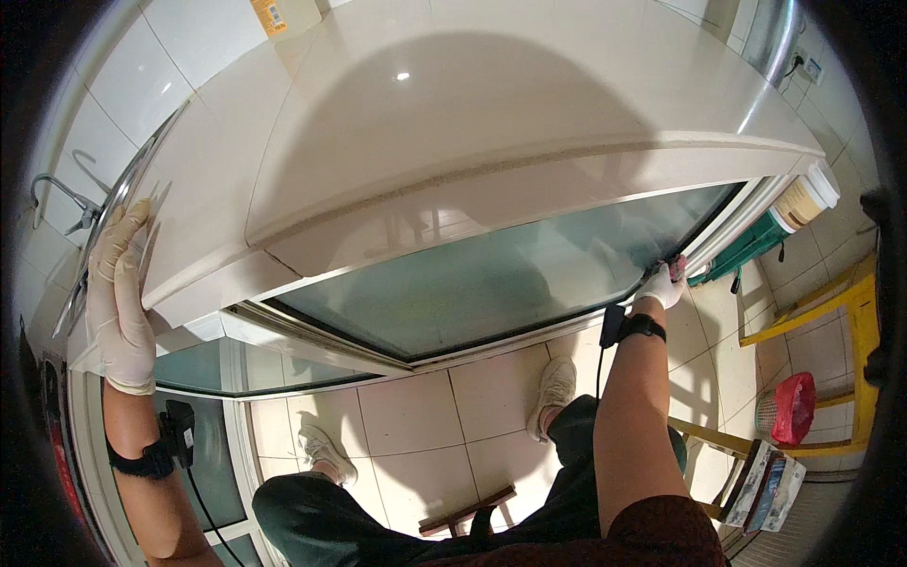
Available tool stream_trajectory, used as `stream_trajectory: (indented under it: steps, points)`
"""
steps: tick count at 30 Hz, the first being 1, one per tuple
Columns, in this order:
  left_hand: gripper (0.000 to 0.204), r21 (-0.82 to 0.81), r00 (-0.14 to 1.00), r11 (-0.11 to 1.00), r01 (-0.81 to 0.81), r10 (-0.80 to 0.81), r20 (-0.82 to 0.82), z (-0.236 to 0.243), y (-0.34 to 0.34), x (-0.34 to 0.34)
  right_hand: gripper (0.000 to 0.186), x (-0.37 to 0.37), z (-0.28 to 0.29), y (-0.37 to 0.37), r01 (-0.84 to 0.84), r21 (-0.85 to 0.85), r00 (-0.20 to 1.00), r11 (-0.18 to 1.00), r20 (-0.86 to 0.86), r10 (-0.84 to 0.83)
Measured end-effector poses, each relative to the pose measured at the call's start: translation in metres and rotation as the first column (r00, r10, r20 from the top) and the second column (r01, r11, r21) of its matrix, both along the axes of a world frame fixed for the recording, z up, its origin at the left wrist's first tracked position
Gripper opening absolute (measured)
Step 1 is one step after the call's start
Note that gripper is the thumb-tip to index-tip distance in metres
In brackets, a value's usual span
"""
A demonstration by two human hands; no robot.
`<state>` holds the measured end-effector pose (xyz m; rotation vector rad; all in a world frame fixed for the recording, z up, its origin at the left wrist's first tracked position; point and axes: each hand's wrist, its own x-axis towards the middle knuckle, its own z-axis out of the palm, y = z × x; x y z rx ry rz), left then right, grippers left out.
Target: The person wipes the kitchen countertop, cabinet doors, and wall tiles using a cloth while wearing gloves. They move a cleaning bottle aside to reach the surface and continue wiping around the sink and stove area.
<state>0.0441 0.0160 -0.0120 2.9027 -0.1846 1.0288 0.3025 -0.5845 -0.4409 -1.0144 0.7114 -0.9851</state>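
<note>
My left hand (121,298), in a pale disposable glove, rests on the light countertop (425,104) at its left end, beside the metal sink rim (142,156). Its fingers are stretched out and hold nothing. Low at the right, my gloved right hand (664,283) is closed around a small pinkish-red thing (678,267), mostly hidden by the fingers. That hand is against the lower right part of a frosted glass cabinet door (510,274) in a white frame, under the counter. Dark bands with small devices sit on both wrists.
A faucet (83,206) rises at the far left. Right of the cabinet are a white-lidded tub (805,196) and a green container (746,248). Farther right stand a yellow frame (855,321) and a basket with a red bag (794,408). A small brown stool (468,510) is between my legs.
</note>
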Motion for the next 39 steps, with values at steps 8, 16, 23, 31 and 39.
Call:
stream_trajectory:
  steps: [8, 16, 23, 31, 39]
  points:
    - [0.04, 0.058, 0.999, 0.998, -0.01, 0.007, 0.04, 0.001, -0.002, 0.0, 0.053, -0.059, -0.031, 0.153, -0.22, 0.409, 0.975, 0.886, 0.088, 0.202]
    - [0.037, 0.089, 0.989, 0.993, -0.081, 0.069, 0.133, 0.0, -0.015, 0.004, 0.065, -0.175, 0.061, 0.377, -0.469, 0.499, 0.822, 0.729, -0.056, 0.567]
    - [0.037, 0.096, 0.981, 0.987, -0.127, 0.111, 0.156, 0.003, -0.018, 0.003, 0.048, -0.233, 0.164, 0.446, -0.626, 0.774, 0.467, 0.095, 0.274, 0.841]
    - [0.037, 0.093, 0.983, 0.99, -0.11, 0.094, 0.16, 0.002, -0.014, 0.005, 0.017, -0.195, 0.091, 0.372, -0.597, 0.789, 0.498, -0.145, 0.506, 0.704]
    - [0.035, 0.107, 0.989, 0.988, -0.111, 0.1, 0.105, 0.001, -0.013, 0.003, 0.013, -0.166, 0.003, 0.338, -0.286, 0.875, 0.718, 0.392, -0.076, 0.692]
